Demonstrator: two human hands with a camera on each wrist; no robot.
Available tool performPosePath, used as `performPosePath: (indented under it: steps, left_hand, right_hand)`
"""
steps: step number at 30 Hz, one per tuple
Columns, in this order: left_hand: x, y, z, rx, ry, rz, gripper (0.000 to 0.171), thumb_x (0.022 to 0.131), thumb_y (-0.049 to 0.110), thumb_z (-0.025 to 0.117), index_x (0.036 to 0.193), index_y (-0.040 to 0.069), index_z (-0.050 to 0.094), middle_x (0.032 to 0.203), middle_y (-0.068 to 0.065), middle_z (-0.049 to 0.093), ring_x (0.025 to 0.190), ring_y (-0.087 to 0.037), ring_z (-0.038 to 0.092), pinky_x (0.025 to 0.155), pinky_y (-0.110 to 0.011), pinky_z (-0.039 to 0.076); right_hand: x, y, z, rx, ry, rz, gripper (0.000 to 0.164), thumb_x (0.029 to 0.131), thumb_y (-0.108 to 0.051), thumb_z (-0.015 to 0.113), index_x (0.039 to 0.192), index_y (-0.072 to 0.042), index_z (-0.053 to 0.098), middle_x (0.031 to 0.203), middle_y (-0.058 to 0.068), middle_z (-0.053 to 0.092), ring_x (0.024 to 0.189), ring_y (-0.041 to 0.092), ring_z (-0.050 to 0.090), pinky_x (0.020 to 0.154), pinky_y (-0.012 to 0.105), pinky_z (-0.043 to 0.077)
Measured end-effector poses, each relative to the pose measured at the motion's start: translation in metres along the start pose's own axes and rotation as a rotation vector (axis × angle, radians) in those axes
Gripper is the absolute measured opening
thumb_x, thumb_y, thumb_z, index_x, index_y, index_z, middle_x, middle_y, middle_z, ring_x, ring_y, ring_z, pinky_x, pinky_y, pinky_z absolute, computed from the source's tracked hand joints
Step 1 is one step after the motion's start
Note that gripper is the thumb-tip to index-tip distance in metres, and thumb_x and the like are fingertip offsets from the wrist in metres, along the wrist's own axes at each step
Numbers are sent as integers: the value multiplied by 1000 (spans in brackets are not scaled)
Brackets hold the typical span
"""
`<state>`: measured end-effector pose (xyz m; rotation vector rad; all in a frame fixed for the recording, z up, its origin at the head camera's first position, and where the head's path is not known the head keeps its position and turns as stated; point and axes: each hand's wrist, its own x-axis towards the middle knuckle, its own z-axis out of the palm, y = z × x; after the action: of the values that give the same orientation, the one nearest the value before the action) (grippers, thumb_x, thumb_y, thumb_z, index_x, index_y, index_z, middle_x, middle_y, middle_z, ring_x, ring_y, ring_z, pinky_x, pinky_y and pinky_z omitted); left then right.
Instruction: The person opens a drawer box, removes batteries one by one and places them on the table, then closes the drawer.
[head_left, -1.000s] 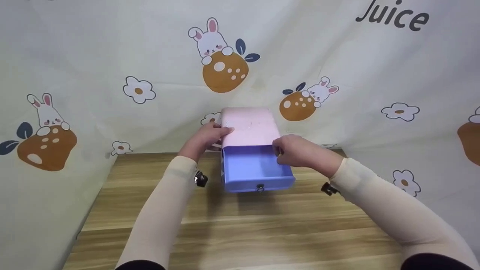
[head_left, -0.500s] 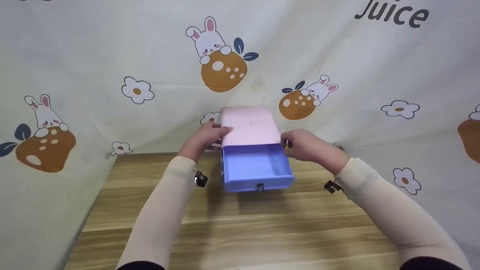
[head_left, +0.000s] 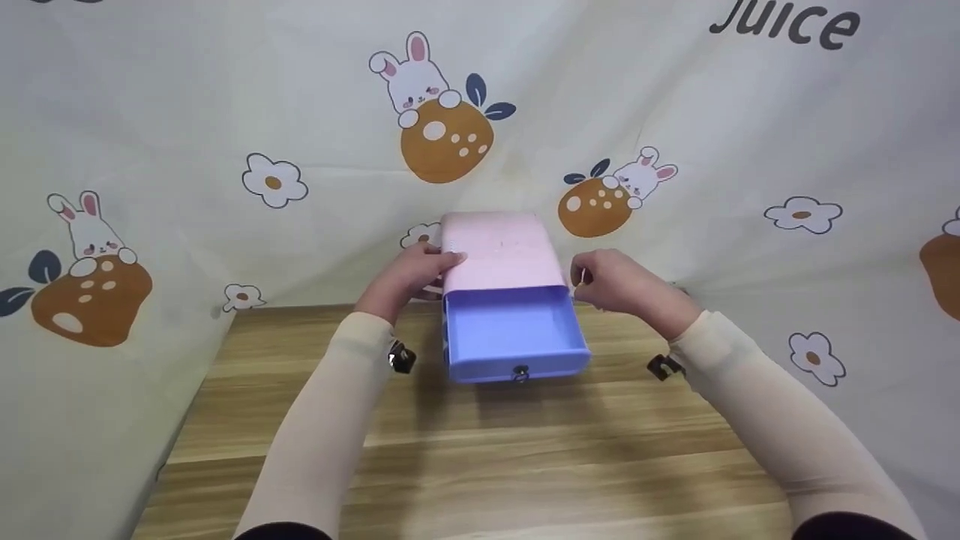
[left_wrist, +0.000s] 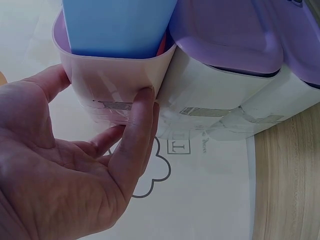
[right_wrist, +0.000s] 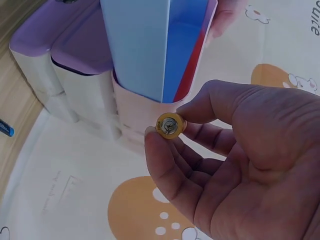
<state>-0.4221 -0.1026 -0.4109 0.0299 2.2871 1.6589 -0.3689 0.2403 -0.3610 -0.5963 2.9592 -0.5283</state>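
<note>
A small drawer cabinet with a pink top tier stands against the backdrop, its blue drawer pulled well out. My left hand grips the pink tier, thumb on its top and fingers along its left side; the left wrist view shows those fingers against the pink wall. Just off the cabinet's right side, my right hand pinches a small gold battery between thumb and fingertips. Its silver end faces the right wrist camera. A red strip shows beside the blue drawer there.
Two lower white tiers with purple drawers sit below the pink one. A wood-grain table lies in front, and a printed cloth rises behind. A blue-tipped object lies at the right wrist view's left edge.
My right hand has moved right and slightly up, from over the drawer's right edge to beside the cabinet. My left hand and the drawer have stayed put.
</note>
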Motion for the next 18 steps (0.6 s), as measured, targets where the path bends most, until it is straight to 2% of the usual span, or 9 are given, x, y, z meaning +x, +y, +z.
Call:
performPosePath:
  steps: [9, 18]
  left_hand:
    - [0, -2, 0, 14, -7, 15, 82, 105, 46, 74, 161, -5, 44, 135, -20, 67, 122, -37, 70, 107, -56, 58]
    - [4, -2, 1, 10, -2, 5, 82, 105, 46, 74, 162, -3, 42, 138, -19, 65, 125, -37, 69, 106, -54, 59]
  right_hand:
    - [9, 20, 7, 23, 30, 27, 6, 92, -3, 68, 97, -5, 70, 83, 7, 68, 67, 20, 63, 62, 35, 52]
    - [18, 40, 19, 63, 105, 46, 6, 89, -2, 65, 94, -4, 69, 74, 4, 65, 59, 15, 58, 57, 32, 48]
